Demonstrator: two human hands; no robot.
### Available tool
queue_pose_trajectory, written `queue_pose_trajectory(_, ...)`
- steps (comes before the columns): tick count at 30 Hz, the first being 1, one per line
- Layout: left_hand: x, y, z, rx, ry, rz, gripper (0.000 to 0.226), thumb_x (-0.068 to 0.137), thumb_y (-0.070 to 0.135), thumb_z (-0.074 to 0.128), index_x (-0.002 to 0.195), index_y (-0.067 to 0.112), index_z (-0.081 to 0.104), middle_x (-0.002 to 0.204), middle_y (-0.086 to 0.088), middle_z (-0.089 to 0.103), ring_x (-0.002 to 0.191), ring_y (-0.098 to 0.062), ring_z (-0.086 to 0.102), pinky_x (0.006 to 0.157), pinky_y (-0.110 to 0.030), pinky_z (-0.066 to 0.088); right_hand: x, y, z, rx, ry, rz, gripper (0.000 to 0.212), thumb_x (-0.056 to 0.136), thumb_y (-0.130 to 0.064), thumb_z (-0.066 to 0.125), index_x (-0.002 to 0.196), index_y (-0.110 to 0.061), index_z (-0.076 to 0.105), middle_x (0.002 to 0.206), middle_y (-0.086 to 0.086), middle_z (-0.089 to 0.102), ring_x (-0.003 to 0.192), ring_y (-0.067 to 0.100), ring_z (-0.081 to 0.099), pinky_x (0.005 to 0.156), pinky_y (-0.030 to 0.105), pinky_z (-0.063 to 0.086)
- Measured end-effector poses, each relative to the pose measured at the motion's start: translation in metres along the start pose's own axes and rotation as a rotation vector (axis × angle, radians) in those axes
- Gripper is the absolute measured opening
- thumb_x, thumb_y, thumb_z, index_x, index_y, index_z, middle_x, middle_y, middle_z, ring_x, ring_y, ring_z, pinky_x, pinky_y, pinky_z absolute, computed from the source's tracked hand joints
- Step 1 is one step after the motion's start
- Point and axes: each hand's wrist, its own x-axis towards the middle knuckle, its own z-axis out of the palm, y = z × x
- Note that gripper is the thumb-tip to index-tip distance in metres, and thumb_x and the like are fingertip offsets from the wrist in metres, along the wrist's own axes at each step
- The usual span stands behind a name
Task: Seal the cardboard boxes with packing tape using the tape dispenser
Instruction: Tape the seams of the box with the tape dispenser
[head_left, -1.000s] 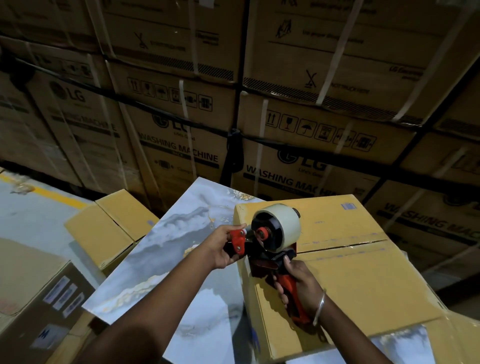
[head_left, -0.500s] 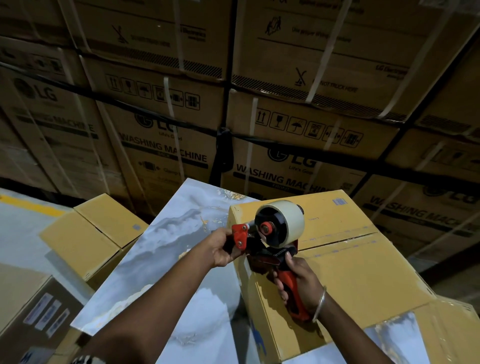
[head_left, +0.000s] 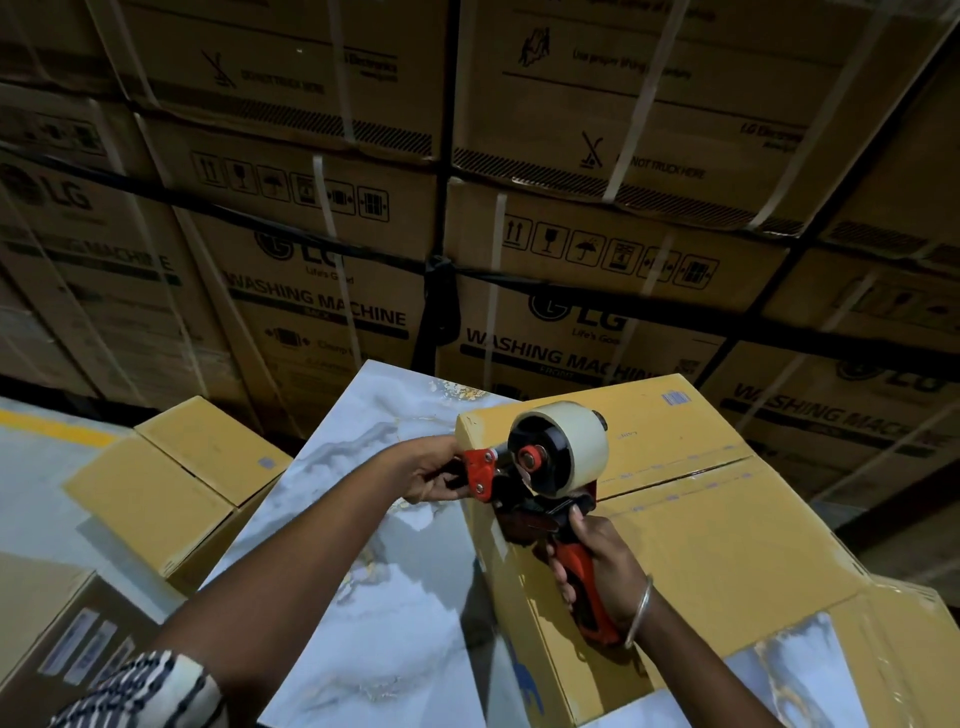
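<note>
We hold the dispenser (head_left: 540, 483) at the near-left end of the box (head_left: 727, 551), where its open seam starts, likely to anchor the tape (head_left: 576, 447) there. Our right hand (head_left: 597, 561) wraps the red handle; our left hand (head_left: 431, 470) pinches the front end. Cartons (head_left: 332, 291) behind read "LG", "WASHING MACHINE", "DO NOT TRUCK HERE".

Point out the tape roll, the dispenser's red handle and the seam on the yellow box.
tape roll (head_left: 579, 447), head view, outer tape face.
red handle (head_left: 592, 597), head view, lower half.
seam (head_left: 685, 473), head view, gap between flaps.
</note>
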Motion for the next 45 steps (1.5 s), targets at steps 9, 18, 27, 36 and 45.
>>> queue_pose_trajectory(9, 0.008, 0.009, -0.011, 0.107, -0.101, -0.082, 0.040, 0.085, 0.043, 0.071, 0.098, 0.008, 0.061, 0.085, -0.008, 0.074, 0.080, -0.020, 0.075, 0.062, -0.026, 0.060, 0.000, -0.001, -0.008, 0.011, 0.034, 0.014, 0.077, 0.077, -0.076, 0.064, 0.076, 0.001, 0.061, 0.057, 0.016, 0.047, 0.036, 0.021, 0.041, 0.040, 0.025, 0.035)
queue_pose_trajectory(18, 0.022, 0.010, 0.002, -0.006, -0.095, -0.115, 0.013, 0.100, 0.015, 0.055, 0.103, 0.002, 0.057, 0.070, -0.014, 0.070, 0.066, -0.022, 0.072, 0.052, -0.033, 0.061, 0.004, -0.004, -0.008, 0.001, 0.033, -0.004, 0.082, 0.074, -0.077, 0.067, 0.079, 0.004, 0.060, 0.057, 0.016, 0.050, 0.035, 0.020, 0.045, 0.039, 0.026, 0.037)
queue_pose_trajectory(27, 0.030, 0.008, 0.003, 0.162, -0.031, -0.077, 0.018, 0.103, 0.011, 0.049, 0.095, 0.000, 0.060, 0.070, -0.015, 0.070, 0.056, -0.017, 0.070, 0.049, -0.024, 0.058, 0.005, -0.005, -0.007, 0.004, 0.043, 0.022, 0.069, 0.083, -0.066, 0.056, 0.079, 0.003, 0.060, 0.057, 0.015, 0.050, 0.036, 0.020, 0.045, 0.040, 0.025, 0.037)
queue_pose_trajectory(36, 0.045, 0.030, 0.001, 0.568, 0.162, 0.135, 0.017, 0.084, -0.008, 0.060, 0.069, 0.002, 0.063, 0.064, -0.017, 0.057, 0.061, -0.026, 0.061, 0.068, -0.032, 0.051, 0.011, -0.001, 0.016, -0.057, 0.138, 0.059, 0.058, 0.088, -0.058, 0.050, 0.078, -0.001, 0.055, 0.056, 0.013, 0.050, 0.038, 0.021, 0.042, 0.042, 0.025, 0.033)
queue_pose_trajectory(45, 0.068, 0.061, -0.011, 0.834, 0.392, 0.312, 0.041, 0.080, -0.007, 0.062, 0.047, 0.009, 0.045, 0.039, -0.002, 0.042, 0.031, -0.011, 0.037, 0.036, -0.017, 0.027, 0.017, 0.002, 0.038, 0.011, 0.247, 0.079, 0.059, 0.091, -0.061, 0.061, 0.075, -0.005, 0.050, 0.054, 0.010, 0.046, 0.038, 0.018, 0.037, 0.042, 0.023, 0.028)
